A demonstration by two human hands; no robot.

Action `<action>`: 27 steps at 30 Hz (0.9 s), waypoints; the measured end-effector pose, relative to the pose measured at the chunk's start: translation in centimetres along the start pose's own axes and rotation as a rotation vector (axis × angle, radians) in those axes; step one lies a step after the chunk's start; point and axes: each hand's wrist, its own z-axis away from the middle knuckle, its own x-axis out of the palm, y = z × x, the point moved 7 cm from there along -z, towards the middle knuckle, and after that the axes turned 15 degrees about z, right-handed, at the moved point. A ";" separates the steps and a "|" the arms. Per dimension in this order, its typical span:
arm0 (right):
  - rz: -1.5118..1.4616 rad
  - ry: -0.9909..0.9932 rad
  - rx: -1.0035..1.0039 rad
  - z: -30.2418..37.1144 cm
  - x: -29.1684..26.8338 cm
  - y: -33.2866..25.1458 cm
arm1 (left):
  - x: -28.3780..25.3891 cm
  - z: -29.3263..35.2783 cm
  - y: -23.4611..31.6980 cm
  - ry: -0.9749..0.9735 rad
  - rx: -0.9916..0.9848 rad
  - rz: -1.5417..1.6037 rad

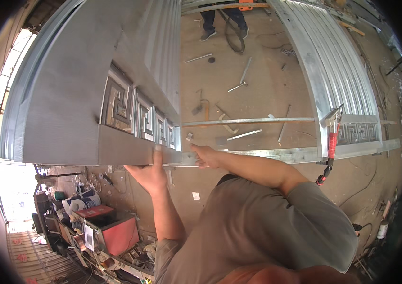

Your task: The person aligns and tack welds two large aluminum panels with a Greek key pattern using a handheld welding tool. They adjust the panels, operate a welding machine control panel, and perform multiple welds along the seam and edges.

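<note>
A large grey sheet-metal panel (pixel 63 99) with a row of square key-pattern cutouts (pixel 118 102) fills the left of the head view. Its near edge is gripped by my left hand (pixel 149 174), the thumb pressed on the face and the fingers curled underneath, partly hidden. To the right of the panel's near corner, my right hand (pixel 205 156) is closed around a long metal rail (pixel 276 155), which runs under the panel and across to the right. A second ribbed metal panel (pixel 336 52) lies there, with similar patterned squares (pixel 358 134).
A red-wrapped clamp-like tool (pixel 332 144) hangs at the right panel's corner. Metal offcuts (pixel 244 135) and a hammer (pixel 238 86) lie on the floor. Another person's legs (pixel 209 23) stand beyond, beside a looped hose (pixel 234 40). A red box-shaped machine (pixel 115 232) stands at lower left.
</note>
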 end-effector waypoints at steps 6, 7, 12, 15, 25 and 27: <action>-0.292 -0.047 0.097 -2.0 -0.3 2.7 | 2.1 0.3 1.8 0.058 -0.077 0.069; -0.357 -0.067 0.099 -2.4 -0.1 3.2 | 2.1 0.5 2.1 0.065 -0.083 0.050; -0.640 -0.119 0.065 -5.2 0.8 4.2 | 2.4 1.7 2.0 0.055 -0.155 -0.036; -0.513 -0.026 -0.018 -5.8 0.5 4.0 | 2.4 2.2 1.5 0.067 -0.177 0.017; -0.381 0.115 -0.028 -3.4 -2.8 4.7 | 3.0 4.3 0.9 -0.021 -0.293 0.061; -0.490 0.177 0.040 -2.1 -3.3 6.0 | 2.9 4.4 1.1 -0.013 -0.335 0.137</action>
